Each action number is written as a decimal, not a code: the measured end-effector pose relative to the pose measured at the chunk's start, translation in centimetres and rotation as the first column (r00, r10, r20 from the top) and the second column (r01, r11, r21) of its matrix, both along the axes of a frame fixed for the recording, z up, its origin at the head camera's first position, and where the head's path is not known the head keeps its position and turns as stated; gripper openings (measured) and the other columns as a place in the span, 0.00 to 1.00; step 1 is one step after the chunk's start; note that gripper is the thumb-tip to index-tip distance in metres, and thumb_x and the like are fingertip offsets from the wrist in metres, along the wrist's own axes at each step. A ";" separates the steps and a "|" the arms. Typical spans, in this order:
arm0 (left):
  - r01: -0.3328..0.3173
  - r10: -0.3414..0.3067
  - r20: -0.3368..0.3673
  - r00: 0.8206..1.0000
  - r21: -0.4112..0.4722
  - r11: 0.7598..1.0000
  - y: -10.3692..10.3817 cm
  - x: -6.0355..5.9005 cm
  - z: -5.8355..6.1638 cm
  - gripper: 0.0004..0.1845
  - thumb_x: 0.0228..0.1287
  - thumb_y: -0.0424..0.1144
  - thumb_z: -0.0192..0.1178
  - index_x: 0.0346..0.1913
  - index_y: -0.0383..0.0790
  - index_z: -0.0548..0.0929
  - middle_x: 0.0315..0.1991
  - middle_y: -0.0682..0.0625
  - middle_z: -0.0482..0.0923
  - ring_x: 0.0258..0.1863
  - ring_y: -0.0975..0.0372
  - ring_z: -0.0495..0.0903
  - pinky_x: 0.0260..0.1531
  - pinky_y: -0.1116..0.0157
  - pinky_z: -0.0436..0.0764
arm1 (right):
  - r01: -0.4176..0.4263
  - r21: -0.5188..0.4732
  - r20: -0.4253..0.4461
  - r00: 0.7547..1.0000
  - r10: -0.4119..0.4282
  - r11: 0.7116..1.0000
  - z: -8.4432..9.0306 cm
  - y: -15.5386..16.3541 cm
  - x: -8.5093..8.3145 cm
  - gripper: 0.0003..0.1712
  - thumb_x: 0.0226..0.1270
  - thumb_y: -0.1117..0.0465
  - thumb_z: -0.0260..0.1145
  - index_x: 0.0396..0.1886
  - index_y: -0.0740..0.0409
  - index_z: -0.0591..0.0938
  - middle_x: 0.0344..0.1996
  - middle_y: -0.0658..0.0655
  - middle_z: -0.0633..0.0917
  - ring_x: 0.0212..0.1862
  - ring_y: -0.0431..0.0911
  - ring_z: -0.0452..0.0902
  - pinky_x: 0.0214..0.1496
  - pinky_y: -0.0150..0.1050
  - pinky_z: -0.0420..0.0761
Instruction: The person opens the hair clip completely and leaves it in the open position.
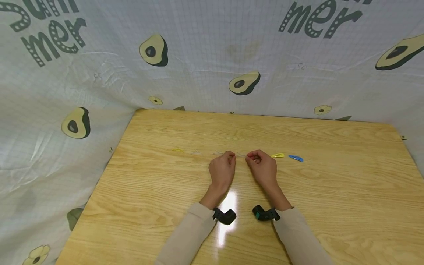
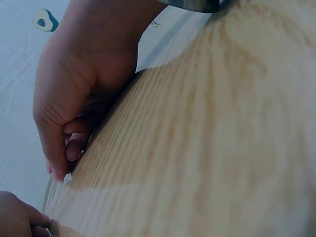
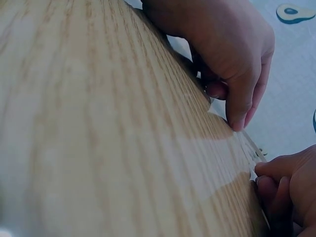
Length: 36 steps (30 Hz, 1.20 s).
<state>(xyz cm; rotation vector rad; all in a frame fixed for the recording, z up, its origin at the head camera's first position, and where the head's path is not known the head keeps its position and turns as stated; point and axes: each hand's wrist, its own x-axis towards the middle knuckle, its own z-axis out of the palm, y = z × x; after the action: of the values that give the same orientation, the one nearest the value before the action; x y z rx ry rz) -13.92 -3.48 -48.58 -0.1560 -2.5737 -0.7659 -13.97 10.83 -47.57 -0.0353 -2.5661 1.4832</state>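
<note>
My left hand and right hand are close together over the middle of the table. Between their fingertips runs a thin, pale grey strand, and thumb and forefinger of each hand pinch one end of it. Its exact kind is too fine to tell. Left of the left hand lies a similar thin grey strand, with another pale strand farther left. A yellow snap hair clip lies just right of the right hand, beside a blue snap hair clip.
A small, thin yellow piece lies at the left end of the row. The wooden table ends at the back against a white cloth printed with avocados. Both wrists wear black camera straps.
</note>
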 end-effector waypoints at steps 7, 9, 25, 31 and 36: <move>-0.014 0.014 0.008 1.000 -0.007 1.000 0.1 0.0 0.0 0.04 0.60 0.37 0.66 0.33 0.39 0.87 0.14 0.54 0.77 0.10 0.67 0.70 0.12 0.70 0.67 | -0.002 -0.001 -0.005 1.000 0.002 1.000 0.1 0.0 0.0 0.04 0.61 0.63 0.69 0.32 0.59 0.85 0.25 0.54 0.84 0.24 0.44 0.77 0.27 0.35 0.73; -0.014 0.014 0.012 1.000 -0.007 1.000 0.0 0.0 0.0 0.04 0.60 0.37 0.66 0.34 0.39 0.87 0.14 0.54 0.77 0.10 0.67 0.69 0.12 0.71 0.67 | -0.001 0.001 -0.001 1.000 0.001 1.000 0.1 0.0 0.0 0.04 0.61 0.62 0.69 0.32 0.59 0.85 0.25 0.54 0.84 0.24 0.44 0.77 0.27 0.35 0.73; 0.101 -0.095 -0.041 0.995 0.184 0.978 0.0 0.7 0.2 0.05 0.59 0.33 0.66 0.37 0.36 0.85 0.17 0.54 0.76 0.15 0.66 0.71 0.18 0.68 0.71 | 0.008 -0.084 0.049 0.999 -0.004 0.996 0.3 0.4 1.0 0.09 0.64 0.60 0.67 0.41 0.60 0.83 0.30 0.55 0.84 0.30 0.45 0.78 0.31 0.32 0.74; 0.191 -0.177 -0.074 0.981 0.340 0.921 0.7 1.5 0.3 0.05 0.61 0.29 0.63 0.39 0.31 0.83 0.22 0.50 0.75 0.20 0.64 0.71 0.21 0.70 0.72 | -0.010 -0.095 0.060 0.998 0.015 0.995 1.4 1.4 1.7 0.11 0.67 0.58 0.65 0.44 0.59 0.82 0.32 0.55 0.84 0.32 0.45 0.80 0.33 0.33 0.76; 0.237 -0.225 -0.080 0.971 0.407 0.882 1.7 1.9 0.9 0.04 0.61 0.26 0.62 0.39 0.29 0.82 0.23 0.47 0.76 0.21 0.62 0.72 0.23 0.71 0.72 | -0.026 -0.053 0.036 0.999 0.028 0.998 2.6 2.8 2.1 0.14 0.68 0.56 0.63 0.48 0.60 0.81 0.35 0.55 0.84 0.35 0.45 0.79 0.36 0.34 0.76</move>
<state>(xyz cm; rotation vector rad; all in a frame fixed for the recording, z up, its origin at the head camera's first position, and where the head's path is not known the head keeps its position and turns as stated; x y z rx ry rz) -12.01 -1.81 -47.70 -0.3411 -2.3230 -1.3689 -11.88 13.59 -44.96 -0.0355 -2.5652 1.5738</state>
